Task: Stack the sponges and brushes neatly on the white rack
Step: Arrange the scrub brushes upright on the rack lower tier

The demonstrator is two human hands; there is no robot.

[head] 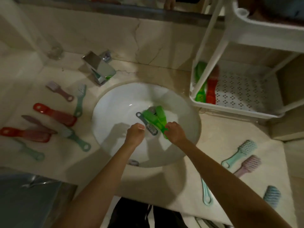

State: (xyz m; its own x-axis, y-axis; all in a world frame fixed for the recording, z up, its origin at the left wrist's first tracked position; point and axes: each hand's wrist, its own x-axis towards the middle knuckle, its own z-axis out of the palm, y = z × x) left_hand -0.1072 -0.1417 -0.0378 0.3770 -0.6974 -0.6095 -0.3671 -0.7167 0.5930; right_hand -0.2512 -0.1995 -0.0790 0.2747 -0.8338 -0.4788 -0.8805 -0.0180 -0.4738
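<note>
Your right hand [174, 132] grips green brushes [156, 119] over the sink [115, 104].
They run near to far; rack [230, 111] lies far right, that hand's side. Left hand [134, 134] curls by grey brush [146, 124], hold unclear.

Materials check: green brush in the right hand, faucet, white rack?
Green brush: translucent glossy plastic, probably; light shows through it. Faucet: polished metal or chrome plating; mirror-like reflections. White rack: matte moulded plastic, likely; perforated tray floor, rounded rim.
</note>
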